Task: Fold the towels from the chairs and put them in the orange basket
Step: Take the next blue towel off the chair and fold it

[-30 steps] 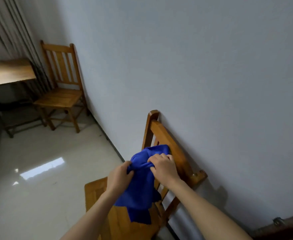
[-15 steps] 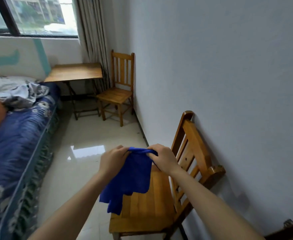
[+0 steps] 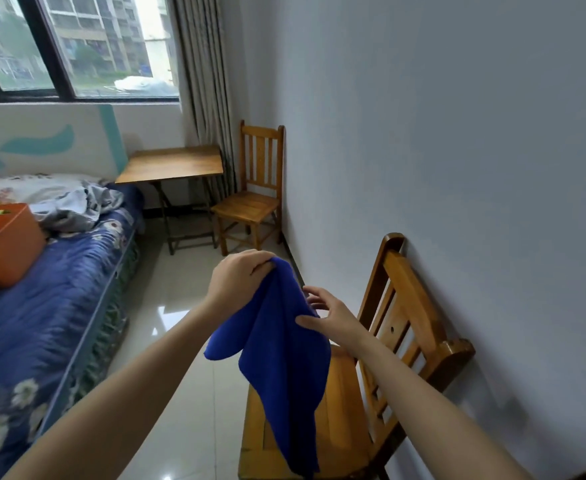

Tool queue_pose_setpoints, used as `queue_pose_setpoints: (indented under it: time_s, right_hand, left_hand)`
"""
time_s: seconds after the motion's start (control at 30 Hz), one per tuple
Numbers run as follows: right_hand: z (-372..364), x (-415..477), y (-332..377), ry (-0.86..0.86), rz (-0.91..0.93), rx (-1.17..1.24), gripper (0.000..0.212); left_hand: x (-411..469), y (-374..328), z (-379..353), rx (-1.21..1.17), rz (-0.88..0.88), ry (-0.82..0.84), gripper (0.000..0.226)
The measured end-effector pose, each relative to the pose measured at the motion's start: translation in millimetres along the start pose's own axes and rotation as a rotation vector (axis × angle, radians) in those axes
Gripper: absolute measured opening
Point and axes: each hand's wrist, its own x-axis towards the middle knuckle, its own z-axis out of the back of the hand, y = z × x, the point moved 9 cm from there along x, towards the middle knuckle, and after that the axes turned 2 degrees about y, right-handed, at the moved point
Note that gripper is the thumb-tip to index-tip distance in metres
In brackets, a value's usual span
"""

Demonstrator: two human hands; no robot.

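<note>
A blue towel (image 3: 284, 355) hangs in the air in front of me, over the seat of the near wooden chair (image 3: 405, 306). My left hand (image 3: 237, 277) grips its top edge and holds it up. My right hand (image 3: 329, 313) is lower, at the towel's right side, fingers spread, thumb touching the cloth. The orange basket (image 3: 4, 240) stands on the bed at the left. A second wooden chair (image 3: 253, 199) stands by the wall further back, its seat bare.
A bed (image 3: 42, 323) with a blue flowered cover runs along the left, with a crumpled grey sheet (image 3: 76, 206) near its head. A small wooden table (image 3: 173, 164) stands under the window beside the far chair. Shiny tiled floor (image 3: 180, 306) lies between bed and chairs.
The towel came off the near chair's backrest and rose. My right hand let go of the top edge and dropped to the towel's side. My view turned left towards the bed.
</note>
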Motion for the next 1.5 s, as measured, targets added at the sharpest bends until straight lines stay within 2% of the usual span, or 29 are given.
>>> queue_pose_setpoints:
  time_s: [0.03,0.07,0.13,0.2,0.3,0.4,0.47,0.57,0.67,0.8,0.9,1.03,1.13,1.23,1.3,1.37,1.43,1.5]
  right_hand:
    - [3.8,2.3,4.8,-0.025,0.001,0.015,0.085]
    - [8.7,5.9,9.1,-0.055,-0.006,0.038,0.084]
    - [19.2,15.3,13.9,-0.107,-0.051,0.107,0.066]
    - [21.9,23.8,6.0,-0.108,-0.133,0.127,0.064]
    - [-1.6,32.9,-10.9,0.004,-0.288,0.122,0.063]
    - [-31.6,42.5,-36.0,0.111,-0.407,0.348,0.081]
    - [-41.7,46.3,-37.0,0.133,-0.413,0.504,0.065]
    - [-38.1,51.4,-10.5,0.093,-0.305,0.503,0.026]
    - [-10.9,58.6,14.1,-0.079,-0.176,0.543,0.009]
    - [17.3,63.2,47.4,-0.170,-0.071,0.569,0.012]
    - [19.7,63.1,84.4,-0.114,0.023,0.425,0.015]
    - [12.7,63.6,120.9,-0.076,0.098,0.298,0.016]
    - [12.0,58.3,142.9,-0.085,0.162,0.214,0.017]
    - [13.2,50.4,162.4,-0.073,0.223,0.065,0.017]
    - [12.7,44.2,171.6,-0.061,0.248,-0.001,0.013]
    - [13.8,39.3,175.3,-0.075,0.254,-0.037,0.012]
    - [17.6,33.2,177.7,-0.106,0.252,-0.044,0.008]
    - [25.6,25.9,179.6,-0.148,0.255,0.007,0.005]
  left_hand:
    - [2.2,-0.1,0.1,-0.015,-0.036,0.027,0.023]
    - [4.3,-0.6,0.0,-0.035,-0.078,0.061,0.023]
    - [7.5,1.0,-2.4,-0.090,-0.141,0.157,0.024]
    - [9.2,4.0,-4.3,-0.178,-0.152,0.243,0.028]
    - [11.8,8.6,-0.6,-0.285,-0.155,0.304,0.025]
    - [11.7,13.0,6.1,-0.340,-0.170,0.314,0.025]
    - [9.6,17.5,9.1,-0.353,-0.187,0.320,0.029]
    - [2.5,37.3,14.0,-0.378,-0.150,0.327,0.029]
    - [-9.7,58.3,12.6,-0.413,-0.101,0.338,0.032]
    - [-33.6,82.1,-1.7,-0.420,-0.057,0.402,0.040]
    - [-49.7,84.8,-12.2,-0.306,-0.117,0.455,0.032]
    - [-52.6,80.2,-18.8,-0.204,-0.208,0.454,0.033]
    - [-45.7,85.2,-2.9,-0.386,-0.084,0.449,0.059]
    - [-20.6,92.4,14.0,-0.543,0.056,0.330,0.059]
    - [-7.2,83.3,6.0,-0.594,0.121,0.401,0.061]
    - [-0.2,65.2,-12.0,-0.783,0.154,0.554,0.062]
    - [5.8,46.7,-19.7,-0.889,0.135,0.599,0.044]
    - [16.4,39.3,-14.6,-0.898,0.124,0.490,0.022]
